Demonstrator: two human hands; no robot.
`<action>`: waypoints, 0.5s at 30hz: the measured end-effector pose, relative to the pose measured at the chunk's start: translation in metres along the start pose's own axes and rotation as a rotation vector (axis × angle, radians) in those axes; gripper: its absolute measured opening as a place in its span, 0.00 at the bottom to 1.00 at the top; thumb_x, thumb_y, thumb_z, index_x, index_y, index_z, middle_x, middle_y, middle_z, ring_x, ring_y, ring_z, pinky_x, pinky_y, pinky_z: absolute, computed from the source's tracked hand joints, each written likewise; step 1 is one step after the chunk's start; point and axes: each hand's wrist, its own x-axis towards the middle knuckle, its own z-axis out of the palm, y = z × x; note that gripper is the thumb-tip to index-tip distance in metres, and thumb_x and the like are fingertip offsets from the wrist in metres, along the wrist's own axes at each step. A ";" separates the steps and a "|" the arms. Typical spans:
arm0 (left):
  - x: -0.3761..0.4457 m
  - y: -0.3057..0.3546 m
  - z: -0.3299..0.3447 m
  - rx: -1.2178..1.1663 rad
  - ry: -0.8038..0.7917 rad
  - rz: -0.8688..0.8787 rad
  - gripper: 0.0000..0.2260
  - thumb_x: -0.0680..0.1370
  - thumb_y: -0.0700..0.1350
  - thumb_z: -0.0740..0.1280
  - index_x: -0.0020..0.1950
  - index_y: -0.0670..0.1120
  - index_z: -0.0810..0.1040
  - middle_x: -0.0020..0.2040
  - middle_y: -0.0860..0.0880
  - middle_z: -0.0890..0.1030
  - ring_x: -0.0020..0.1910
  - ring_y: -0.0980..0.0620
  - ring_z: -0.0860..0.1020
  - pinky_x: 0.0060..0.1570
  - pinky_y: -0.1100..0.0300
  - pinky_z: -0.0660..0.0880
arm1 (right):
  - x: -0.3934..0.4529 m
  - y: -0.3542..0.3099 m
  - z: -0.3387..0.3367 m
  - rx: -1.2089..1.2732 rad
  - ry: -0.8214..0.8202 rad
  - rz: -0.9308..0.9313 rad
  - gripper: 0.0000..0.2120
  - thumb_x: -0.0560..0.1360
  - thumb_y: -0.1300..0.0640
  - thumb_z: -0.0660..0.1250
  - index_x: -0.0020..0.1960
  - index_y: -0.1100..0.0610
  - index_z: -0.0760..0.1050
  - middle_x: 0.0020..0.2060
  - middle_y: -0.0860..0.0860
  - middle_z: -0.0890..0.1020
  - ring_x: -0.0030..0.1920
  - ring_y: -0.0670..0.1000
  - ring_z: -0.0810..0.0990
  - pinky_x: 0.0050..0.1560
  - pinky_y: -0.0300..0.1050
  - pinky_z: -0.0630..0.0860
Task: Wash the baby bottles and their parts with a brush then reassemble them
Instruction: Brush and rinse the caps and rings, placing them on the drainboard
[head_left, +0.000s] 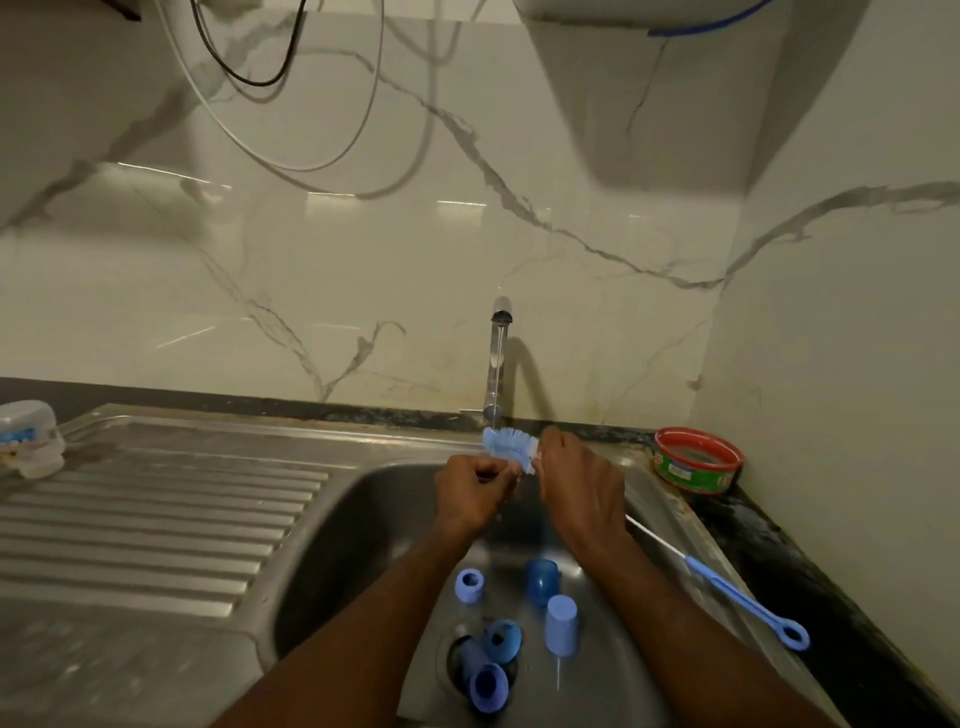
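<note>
Two hands meet at frame centre: the right hand (576, 480) grips the brush (511, 446), the left hand (470, 491) pinches something small (too hidden to name). Wet plastic parts (561, 623) are probably light and slippery; hold them by the rims.

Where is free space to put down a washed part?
The ribbed drainboard between the plastic container and the sink basin is bare. The basin floor around the drain is crowded with blue parts.

Both hands (475, 488) (579, 480) curled (seemingly gripping)

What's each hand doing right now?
Left hand: fingers curled, pinching something small; what it is cannot be told.
Right hand: gripping the blue bottle brush under the tap.
</note>
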 end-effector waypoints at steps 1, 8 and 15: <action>-0.001 0.003 0.001 0.023 -0.017 0.013 0.08 0.80 0.46 0.70 0.48 0.43 0.85 0.42 0.49 0.85 0.43 0.55 0.84 0.48 0.61 0.80 | 0.000 -0.001 0.000 -0.009 -0.004 0.025 0.17 0.79 0.49 0.68 0.65 0.52 0.69 0.58 0.51 0.79 0.52 0.51 0.79 0.47 0.45 0.71; 0.004 0.003 -0.002 0.057 0.159 -0.099 0.07 0.80 0.45 0.71 0.47 0.42 0.84 0.41 0.46 0.85 0.44 0.51 0.84 0.49 0.59 0.80 | 0.003 0.017 -0.012 0.122 -0.150 0.116 0.19 0.80 0.51 0.68 0.68 0.57 0.70 0.62 0.56 0.79 0.58 0.55 0.79 0.54 0.49 0.75; -0.003 0.013 -0.001 0.129 0.024 0.155 0.07 0.80 0.45 0.71 0.53 0.44 0.85 0.47 0.48 0.86 0.47 0.55 0.84 0.52 0.60 0.80 | -0.002 0.001 -0.009 0.072 -0.083 0.098 0.28 0.78 0.49 0.71 0.73 0.54 0.64 0.62 0.55 0.80 0.58 0.53 0.80 0.56 0.46 0.74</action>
